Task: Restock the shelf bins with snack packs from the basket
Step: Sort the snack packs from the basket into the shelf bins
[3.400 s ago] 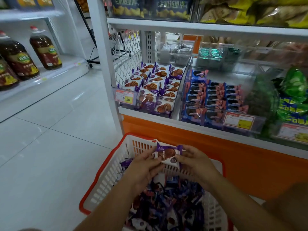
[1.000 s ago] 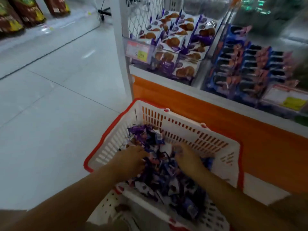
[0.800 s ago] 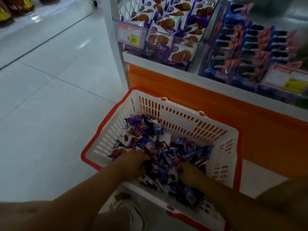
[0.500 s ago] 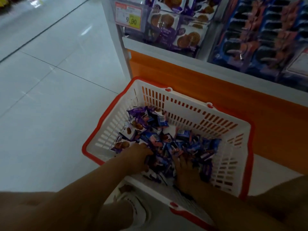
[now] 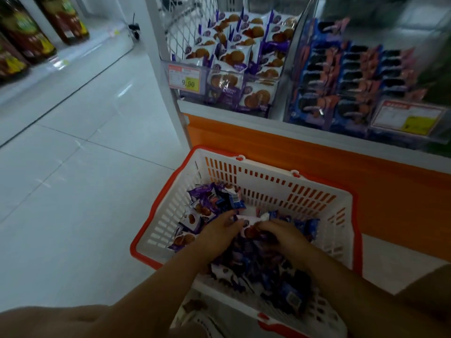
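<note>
2 bare forearms (image 5: 161, 286), uncovered as far as they show; left hand (image 5: 217, 236) and right hand (image 5: 286, 239) equally bare; 1 whitish shoe (image 5: 207, 323) with a mesh-patterned upper; 1 bare knee (image 5: 48, 322).

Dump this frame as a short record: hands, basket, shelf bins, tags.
left hand: in basket, seems to pinch a cookie pack
right hand: curled on the same pack's other end
basket: white, red rim, on floor, holds loose packs
left bin: purple packs; price tag reads 9.90
right bin: blue packs; yellow tag unreadable
</note>
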Motion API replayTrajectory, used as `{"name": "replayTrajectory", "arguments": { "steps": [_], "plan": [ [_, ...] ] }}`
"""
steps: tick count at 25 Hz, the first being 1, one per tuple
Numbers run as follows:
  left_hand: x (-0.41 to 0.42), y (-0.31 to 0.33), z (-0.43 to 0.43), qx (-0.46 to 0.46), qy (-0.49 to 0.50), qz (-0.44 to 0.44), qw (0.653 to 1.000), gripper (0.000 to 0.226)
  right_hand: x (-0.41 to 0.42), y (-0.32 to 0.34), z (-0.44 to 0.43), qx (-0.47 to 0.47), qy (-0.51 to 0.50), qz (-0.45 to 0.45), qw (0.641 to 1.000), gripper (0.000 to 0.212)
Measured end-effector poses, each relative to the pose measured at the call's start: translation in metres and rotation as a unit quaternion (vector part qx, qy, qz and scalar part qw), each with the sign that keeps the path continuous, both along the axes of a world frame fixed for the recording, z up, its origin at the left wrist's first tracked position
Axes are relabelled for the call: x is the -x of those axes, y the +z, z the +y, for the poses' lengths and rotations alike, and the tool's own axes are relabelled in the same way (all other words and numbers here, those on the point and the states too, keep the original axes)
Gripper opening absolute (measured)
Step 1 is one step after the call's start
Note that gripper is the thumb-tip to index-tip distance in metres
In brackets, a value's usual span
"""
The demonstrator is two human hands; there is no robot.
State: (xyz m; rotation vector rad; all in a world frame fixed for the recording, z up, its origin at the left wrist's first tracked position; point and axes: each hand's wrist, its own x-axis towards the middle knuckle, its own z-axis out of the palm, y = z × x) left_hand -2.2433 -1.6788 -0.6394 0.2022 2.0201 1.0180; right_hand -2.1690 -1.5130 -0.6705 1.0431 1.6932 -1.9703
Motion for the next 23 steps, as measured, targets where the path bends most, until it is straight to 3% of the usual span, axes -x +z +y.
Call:
{"name": "replayTrajectory", "arguments": {
  "steps": [2, 4, 9, 13, 15, 17, 19, 23],
  "plan": [
    [0.003, 0.015, 0.007, -0.121, 0.148, -0.119, 0.974, 0.036, 0.005, 0.027, 0.001, 0.082, -0.022, 0.079, 0.993, 0.02],
    [0.008, 0.029, 0.006, -0.194, 0.205, -0.149, 0.947, 0.025, 0.006, 0.048, 0.003, 0.108, -0.029, 0.132, 0.985, 0.02],
    [0.009, 0.055, 0.005, -0.254, 0.253, -0.171, 0.918, 0.024, 0.009, 0.068, 0.005, 0.111, -0.064, 0.158, 0.979, 0.031],
    [0.012, 0.085, 0.006, -0.256, 0.236, -0.141, 0.927, 0.019, 0.013, 0.088, 0.005, 0.091, -0.079, 0.163, 0.979, 0.027],
    [0.021, 0.111, 0.006, -0.247, 0.207, -0.091, 0.942, 0.015, 0.019, 0.115, 0.005, 0.043, -0.046, 0.183, 0.981, 0.022],
    [0.032, 0.142, 0.009, -0.233, 0.158, -0.017, 0.959, 0.015, 0.029, 0.153, 0.006, -0.09, 0.027, 0.21, 0.973, 0.022],
    [0.045, 0.177, 0.013, -0.245, 0.131, 0.052, 0.959, 0.015, 0.045, 0.201, 0.009, -0.243, 0.117, 0.239, 0.933, 0.028],
    [0.07, 0.221, 0.019, -0.212, 0.102, 0.238, 0.942, 0.029, 0.092, 0.285, 0.033, -0.419, 0.178, 0.289, 0.842, 0.024]
  ]
}}
